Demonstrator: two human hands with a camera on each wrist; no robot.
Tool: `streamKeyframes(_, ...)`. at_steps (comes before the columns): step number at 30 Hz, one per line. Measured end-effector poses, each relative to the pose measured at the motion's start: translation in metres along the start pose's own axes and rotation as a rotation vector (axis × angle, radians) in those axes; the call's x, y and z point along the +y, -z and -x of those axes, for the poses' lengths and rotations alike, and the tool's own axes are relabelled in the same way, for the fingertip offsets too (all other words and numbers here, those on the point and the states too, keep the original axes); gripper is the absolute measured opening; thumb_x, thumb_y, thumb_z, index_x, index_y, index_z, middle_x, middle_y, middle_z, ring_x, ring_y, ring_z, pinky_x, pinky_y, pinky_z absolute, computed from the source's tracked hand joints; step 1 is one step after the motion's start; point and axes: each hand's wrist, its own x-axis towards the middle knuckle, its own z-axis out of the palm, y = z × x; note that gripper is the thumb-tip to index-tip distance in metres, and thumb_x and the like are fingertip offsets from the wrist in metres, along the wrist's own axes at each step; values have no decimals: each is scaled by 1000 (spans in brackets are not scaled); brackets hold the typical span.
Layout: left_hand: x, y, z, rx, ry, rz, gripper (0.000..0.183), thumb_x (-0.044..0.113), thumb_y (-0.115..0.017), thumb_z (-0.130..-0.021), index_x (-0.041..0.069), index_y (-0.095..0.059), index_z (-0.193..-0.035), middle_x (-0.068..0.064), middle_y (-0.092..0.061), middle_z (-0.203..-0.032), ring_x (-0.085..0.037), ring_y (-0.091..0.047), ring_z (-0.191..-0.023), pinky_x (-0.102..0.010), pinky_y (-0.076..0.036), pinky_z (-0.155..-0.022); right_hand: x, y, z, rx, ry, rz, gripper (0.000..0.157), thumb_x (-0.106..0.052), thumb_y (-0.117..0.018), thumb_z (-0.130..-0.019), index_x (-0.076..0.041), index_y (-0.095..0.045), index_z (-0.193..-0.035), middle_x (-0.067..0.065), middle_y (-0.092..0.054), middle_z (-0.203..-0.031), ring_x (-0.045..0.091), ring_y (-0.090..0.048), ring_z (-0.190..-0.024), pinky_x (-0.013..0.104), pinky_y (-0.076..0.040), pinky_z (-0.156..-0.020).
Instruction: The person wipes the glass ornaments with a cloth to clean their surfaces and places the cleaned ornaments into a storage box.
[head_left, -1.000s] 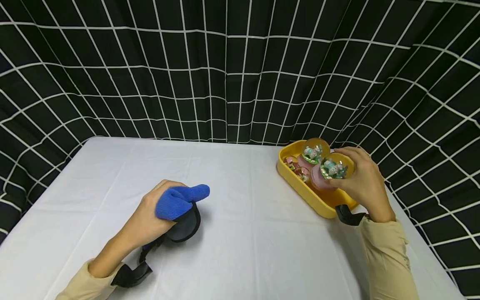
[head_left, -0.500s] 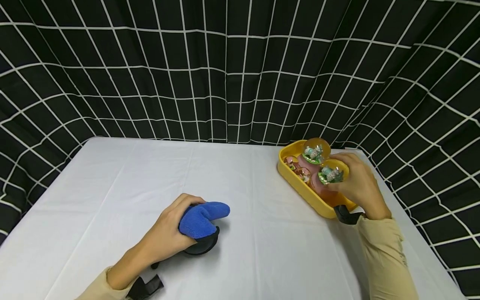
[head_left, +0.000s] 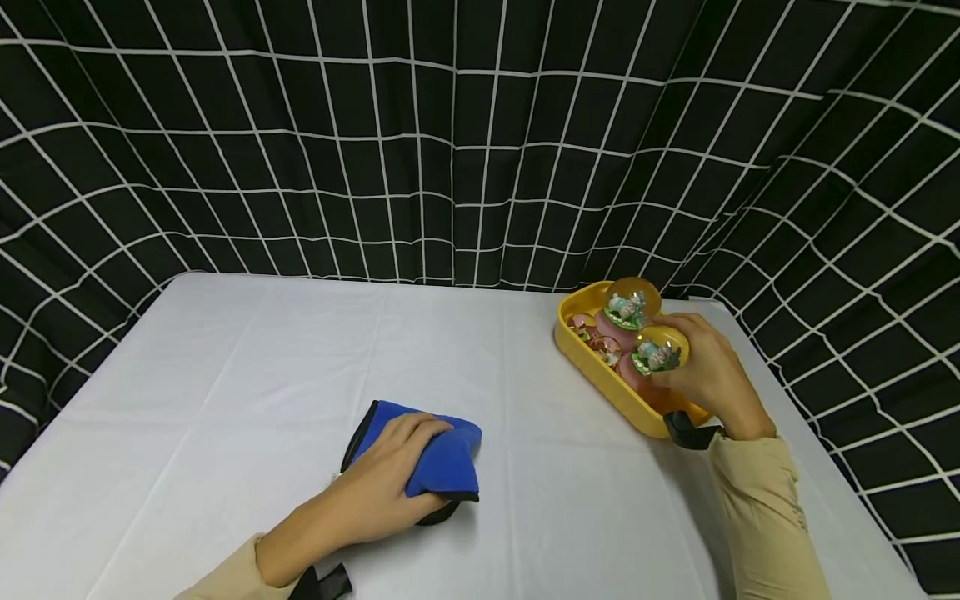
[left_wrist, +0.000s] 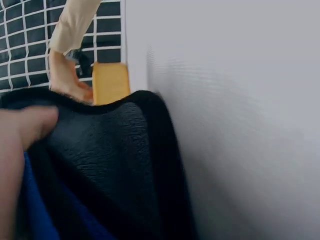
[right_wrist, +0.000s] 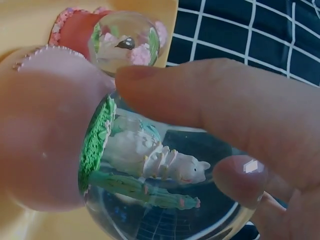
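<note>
My left hand (head_left: 386, 487) grips a folded blue plush cloth (head_left: 450, 468) with black edging, low over the white table. In the left wrist view, my thumb (left_wrist: 37, 125) lies on the dark, smooth side of the cloth (left_wrist: 110, 145). At the right, my right hand (head_left: 708, 367) holds the clear dome of a snow globe (head_left: 656, 354) in a yellow tray (head_left: 603, 385). Inside that dome (right_wrist: 150, 155) are a white animal figure and a green cactus; its base is pink. A matching snow globe (head_left: 628, 307) stands behind it.
Two smaller globes, the nearer globe (head_left: 606, 350) and the farther globe (head_left: 581, 323), sit along the tray's left side. A white cloth covers the table (head_left: 300, 333). Behind and at the sides hangs a black curtain (head_left: 465, 167) with a white grid.
My left hand has moved right and nearer with the blue cloth, which now lies spread wider under the fingers. The gripped snow globe has shifted slightly left with my right hand.
</note>
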Motion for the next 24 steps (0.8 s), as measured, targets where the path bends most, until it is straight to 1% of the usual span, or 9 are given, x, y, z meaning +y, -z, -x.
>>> streamKeyframes(3, 2, -3, -6, -11, -18, -51, 76, 50, -74, -83, 21, -42, -146, -3, -45, -145, -26, -38, -140, -56, -36, -112, -1, 0, 0, -26, -1, -4, 78, -2, -85, -68, 4, -51, -137, 30, -45, -140, 52, -41, -126, 71, -33, -101)
streamKeyframes(6, 2, -4, -10, -37, -68, -95, 90, 60, -76, -77, 17, -41, -148, -8, -45, -146, -30, -38, -140, -64, -28, -115, -3, 1, 0, -66, -6, -5, 79, -3, -84, -71, 4, -46, -140, 31, -41, -143, 53, -38, -129, 72, -31, -102)
streamKeyframes(8, 1, -2, -9, -63, -86, -99, 97, 66, -77, -72, 18, -40, -148, -10, -43, -147, -32, -37, -141, -69, -22, -115, -5, 1, -1, -91, -7, 7, 81, -5, -83, -72, 3, -44, -142, 32, -38, -146, 54, -36, -131, 73, -30, -103)
streamKeyframes(10, 0, 2, -9, -91, -90, -85, 101, 71, -75, -70, 20, -39, -149, -8, -41, -149, -32, -35, -142, -69, -19, -115, -7, 1, -1, -105, -8, 15, 82, -9, -83, -75, 4, -41, -144, 32, -34, -148, 55, -34, -133, 74, -30, -103)
streamKeyframes(13, 0, 10, -7, -106, -81, -62, 99, 76, -70, -72, 23, -39, -150, -8, -38, -153, -34, -32, -145, -68, -17, -117, -13, 4, 0, -95, 8, 44, 85, -17, -83, -78, 6, -38, -146, 33, -29, -151, 56, -29, -136, 75, -27, -106)
streamKeyframes(16, -2, 19, -8, -59, -70, -82, 87, 74, -60, -82, 25, -40, -150, -10, -38, -155, -38, -30, -147, -67, -18, -117, -24, 6, 3, -40, 44, 50, 85, -25, -84, -80, 6, -39, -145, 34, -27, -153, 56, -26, -138, 75, -23, -108)
streamKeyframes(19, -6, 30, -13, 28, -41, -124, 74, 68, -53, -91, 26, -41, -150, -10, -38, -157, -40, -28, -148, -67, -18, -118, -40, 4, 6, 25, 104, 25, 80, -26, -82, -82, 5, -42, -143, 32, -27, -155, 55, -22, -142, 73, -20, -111)
streamKeyframes(21, -10, 38, -18, 84, -25, -154, 70, 63, -54, -93, 25, -41, -151, -11, -37, -158, -41, -27, -148, -67, -17, -118, -49, -1, 6, 69, 168, -3, 74, -23, -81, -83, 5, -45, -142, 30, -31, -154, 52, -23, -144, 71, -20, -113)
streamKeyframes(24, -18, 50, -28, 165, -12, -204, 68, 57, -59, -93, 23, -43, -150, -11, -37, -158, -42, -29, -147, -69, -17, -117, -62, -13, 0, 112, 233, -16, 68, -25, -78, -86, 1, -48, -141, 25, -36, -153, 46, -25, -146, 68, -21, -115)
